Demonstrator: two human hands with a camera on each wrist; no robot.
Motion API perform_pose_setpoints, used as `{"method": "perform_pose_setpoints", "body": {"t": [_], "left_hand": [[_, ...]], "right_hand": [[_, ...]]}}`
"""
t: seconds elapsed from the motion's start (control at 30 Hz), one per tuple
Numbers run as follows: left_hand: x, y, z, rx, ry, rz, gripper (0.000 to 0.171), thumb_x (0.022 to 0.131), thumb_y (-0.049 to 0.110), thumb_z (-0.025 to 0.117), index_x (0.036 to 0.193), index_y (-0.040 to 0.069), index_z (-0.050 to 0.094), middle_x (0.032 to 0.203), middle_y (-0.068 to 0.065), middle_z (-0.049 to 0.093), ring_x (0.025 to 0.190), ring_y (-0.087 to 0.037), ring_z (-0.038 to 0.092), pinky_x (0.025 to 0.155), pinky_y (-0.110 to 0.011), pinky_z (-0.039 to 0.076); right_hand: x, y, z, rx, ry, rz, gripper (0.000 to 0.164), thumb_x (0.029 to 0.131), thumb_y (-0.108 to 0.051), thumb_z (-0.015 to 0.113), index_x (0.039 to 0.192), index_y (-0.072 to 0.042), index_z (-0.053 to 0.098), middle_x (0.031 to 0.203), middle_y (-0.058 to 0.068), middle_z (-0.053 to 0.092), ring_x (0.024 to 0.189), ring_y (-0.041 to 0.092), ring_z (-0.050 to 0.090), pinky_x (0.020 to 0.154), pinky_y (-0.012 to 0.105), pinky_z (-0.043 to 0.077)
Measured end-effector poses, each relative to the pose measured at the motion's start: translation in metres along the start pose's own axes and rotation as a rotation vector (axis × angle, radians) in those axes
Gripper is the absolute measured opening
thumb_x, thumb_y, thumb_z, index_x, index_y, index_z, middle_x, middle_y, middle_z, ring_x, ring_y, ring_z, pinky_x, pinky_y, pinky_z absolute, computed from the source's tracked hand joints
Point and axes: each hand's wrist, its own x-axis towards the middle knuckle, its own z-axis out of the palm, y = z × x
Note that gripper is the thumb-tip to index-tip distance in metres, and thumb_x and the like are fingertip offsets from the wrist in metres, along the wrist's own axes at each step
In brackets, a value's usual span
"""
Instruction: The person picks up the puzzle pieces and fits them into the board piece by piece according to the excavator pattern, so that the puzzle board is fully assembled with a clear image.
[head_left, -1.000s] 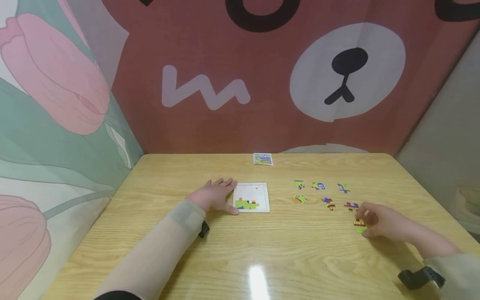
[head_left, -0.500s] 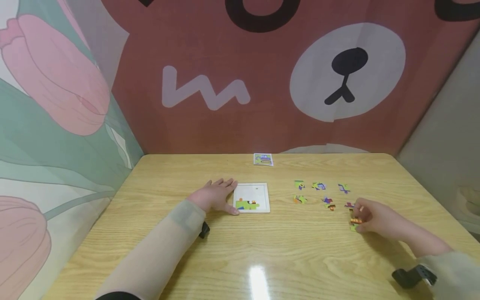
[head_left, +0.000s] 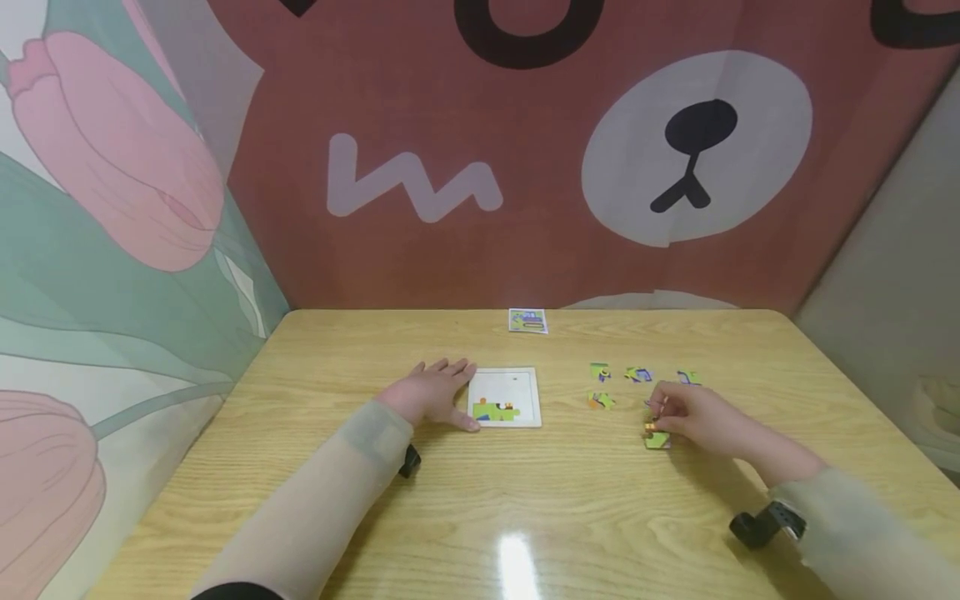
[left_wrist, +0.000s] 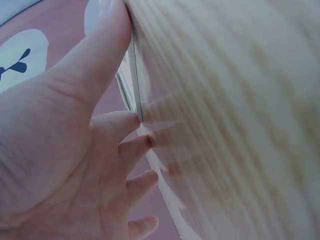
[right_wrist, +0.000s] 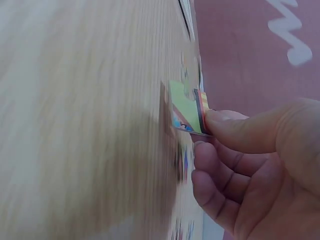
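My right hand [head_left: 697, 417] pinches a green jigsaw puzzle piece [right_wrist: 185, 107] with a dark and orange stripe between thumb and fingers, close over the table. In the head view that piece overlaps the area of the loose pieces. My left hand [head_left: 431, 393] lies with spread fingers at the left edge of a white puzzle tray [head_left: 506, 385]; in the left wrist view its thumb [left_wrist: 107, 45] and index fingertip are right at the tray's edge. Joined green pieces [head_left: 495, 411] lie in the tray's lower left.
Loose puzzle pieces lie right of the tray, among them a green one [head_left: 601, 401] and a blue and green one [head_left: 639, 374]. A small picture card [head_left: 528, 321] lies at the table's back edge. A patterned wall [head_left: 405, 258] rises behind the wooden table [head_left: 600, 517].
My right hand has moved left with the green puzzle piece, from the right end of the loose pieces toward the tray. My left hand and the tray have stayed in place.
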Motion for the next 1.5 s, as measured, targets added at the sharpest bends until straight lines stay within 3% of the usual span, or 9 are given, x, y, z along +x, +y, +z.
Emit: {"method": "perform_pose_setpoints", "body": {"t": [0.23,0.5,0.7,1.2,1.5], "left_hand": [[0.001,-0.001,0.002,0.000,0.005,-0.012,0.107,0.080,0.067,0.067,0.160,0.018,0.016,0.165,-0.001,0.012,0.149,-0.030,0.009,0.118,-0.053,0.003],[0.002,-0.002,0.000,0.010,-0.008,-0.005,0.107,0.081,0.067,0.066,0.160,0.017,0.014,0.165,-0.002,0.009,0.150,-0.029,0.006,0.118,-0.053,0.003],[0.002,-0.001,-0.003,0.011,-0.011,-0.018,0.107,0.081,0.068,0.065,0.160,0.018,0.014,0.165,-0.001,0.009,0.150,-0.028,0.006,0.119,-0.051,0.003],[0.006,0.000,0.000,0.016,-0.015,-0.025,0.105,0.081,0.066,0.065,0.160,0.019,0.014,0.165,-0.001,0.009,0.150,-0.029,0.006,0.118,-0.052,0.004],[0.005,-0.003,0.000,0.025,-0.004,-0.015,0.108,0.079,0.069,0.065,0.160,0.019,0.015,0.165,0.000,0.010,0.150,-0.029,0.007,0.118,-0.053,0.005]], "right_hand": [[0.044,-0.027,0.026,0.041,-0.023,-0.048,0.018,0.088,0.003,0.070,0.088,-0.008,0.056,0.071,0.003,0.060,0.062,0.012,0.049,0.054,0.026,0.040],[0.091,-0.066,0.059,0.185,-0.013,-0.005,0.013,0.090,0.002,0.068,0.089,-0.006,0.059,0.070,0.010,0.058,0.060,0.019,0.051,0.052,0.027,0.043],[0.118,-0.078,0.077,0.205,0.015,0.019,0.013,0.089,-0.001,0.072,0.089,-0.007,0.060,0.073,0.007,0.059,0.062,0.017,0.053,0.055,0.029,0.047],[0.125,-0.076,0.092,0.140,-0.019,0.058,0.014,0.087,0.002,0.071,0.088,-0.008,0.061,0.076,0.005,0.060,0.067,0.018,0.054,0.057,0.030,0.044],[0.124,-0.073,0.097,0.088,-0.037,0.081,0.018,0.084,-0.006,0.078,0.089,-0.009,0.061,0.080,0.003,0.058,0.073,0.018,0.053,0.066,0.032,0.045]]}}
